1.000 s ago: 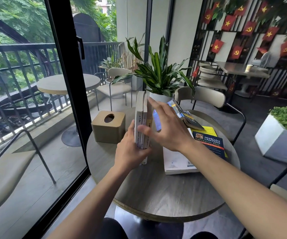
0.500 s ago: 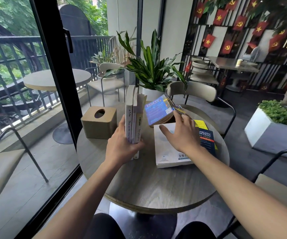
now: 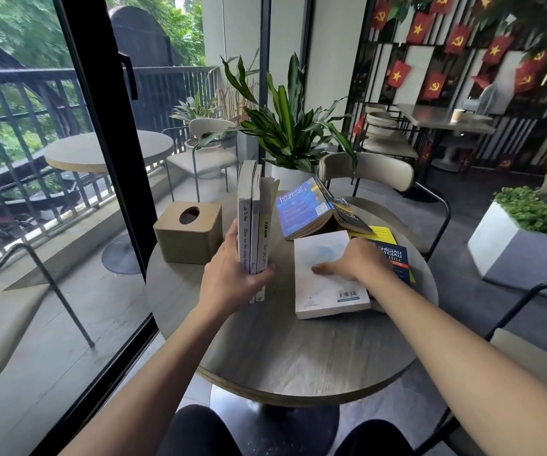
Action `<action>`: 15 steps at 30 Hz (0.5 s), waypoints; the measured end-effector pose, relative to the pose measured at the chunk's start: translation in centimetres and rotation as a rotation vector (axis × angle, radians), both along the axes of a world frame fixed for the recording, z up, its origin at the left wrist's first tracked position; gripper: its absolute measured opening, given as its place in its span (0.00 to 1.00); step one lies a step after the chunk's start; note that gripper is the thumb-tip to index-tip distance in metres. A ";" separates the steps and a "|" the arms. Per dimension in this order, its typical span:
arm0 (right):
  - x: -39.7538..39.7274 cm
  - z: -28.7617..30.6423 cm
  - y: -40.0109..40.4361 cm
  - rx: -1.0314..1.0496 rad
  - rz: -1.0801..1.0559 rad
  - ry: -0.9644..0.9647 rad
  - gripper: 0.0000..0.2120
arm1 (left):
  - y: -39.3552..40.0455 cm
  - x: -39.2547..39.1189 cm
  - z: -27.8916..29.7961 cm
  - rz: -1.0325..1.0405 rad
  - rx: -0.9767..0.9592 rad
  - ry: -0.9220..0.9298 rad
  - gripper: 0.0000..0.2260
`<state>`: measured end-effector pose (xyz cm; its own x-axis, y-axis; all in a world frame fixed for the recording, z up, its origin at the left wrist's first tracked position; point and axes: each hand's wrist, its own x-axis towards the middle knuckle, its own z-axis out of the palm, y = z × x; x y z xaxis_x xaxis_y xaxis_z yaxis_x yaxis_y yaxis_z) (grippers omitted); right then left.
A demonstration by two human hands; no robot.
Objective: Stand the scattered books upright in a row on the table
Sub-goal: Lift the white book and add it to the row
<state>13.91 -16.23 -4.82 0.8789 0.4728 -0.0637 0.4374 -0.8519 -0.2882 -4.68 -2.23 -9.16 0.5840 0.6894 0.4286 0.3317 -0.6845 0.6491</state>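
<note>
The left hand (image 3: 232, 281) clamps the upright books (image 3: 254, 225) near the table (image 3: 298, 357) middle, while the right hand (image 3: 357, 261) lies flat, fingers apparently together, on the white paperback (image 3: 324, 284), probably light and floppy, best pinched at its spine.

Both forearms bare, reaching forward from the bottom edge. Left hand (image 3: 232, 278) upright, thumb up one side, fingers wrapped round the near edge of what it holds. Right hand (image 3: 357, 261) palm down, fingers together pointing left, pressed flat, wrist low and nearly straight.
</note>
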 end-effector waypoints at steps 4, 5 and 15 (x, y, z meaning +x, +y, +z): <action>1.0 0.0 -0.4 0.214 0.047 0.155 0.28 | 0.1 -0.3 0.2 -0.036 -0.010 0.015 0.41; 0.9 0.0 -0.4 0.276 0.052 0.163 0.23 | 0.1 -0.3 0.2 -0.044 -0.010 0.017 0.42; -4.0 3.2 1.0 0.753 0.196 -0.201 0.13 | 0.4 -0.6 0.1 -0.072 -0.020 0.018 0.43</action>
<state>9.94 -15.25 -1.57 0.7364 0.4727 0.4840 0.6631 -0.3626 -0.6548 -5.32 -1.82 -9.02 0.6398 0.6538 0.4040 0.2941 -0.6939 0.6573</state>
